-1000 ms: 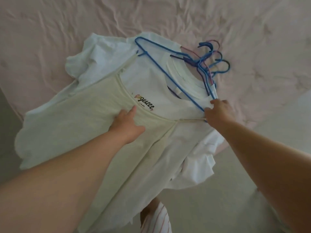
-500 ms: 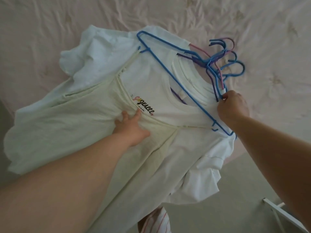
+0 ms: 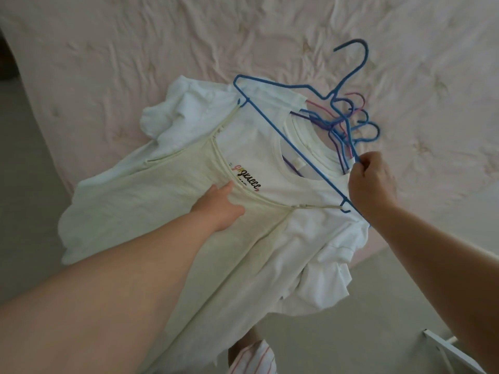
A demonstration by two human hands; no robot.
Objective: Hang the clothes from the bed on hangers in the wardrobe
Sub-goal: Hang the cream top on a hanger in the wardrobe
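A pale cream strappy top lies on a pile of white T-shirts at the bed's corner. Its thin straps are hooked on both end notches of a blue hanger, whose hook stands raised above the bed. My right hand grips the hanger's sloping arm near its right end. My left hand rests flat on the cream top at its neckline, fingers straight. Several more hangers, blue, pink and purple, sit in the necks of the T-shirts below.
The bed has a wrinkled pale pink cover. Grey floor lies below the bed corner. A white furniture edge shows at bottom right. My striped trouser leg is at the bottom.
My right hand has lifted the blue hanger, so its hook now rises clear of the other hangers. The cream top's straps have pulled taut. My left hand stays on the top.
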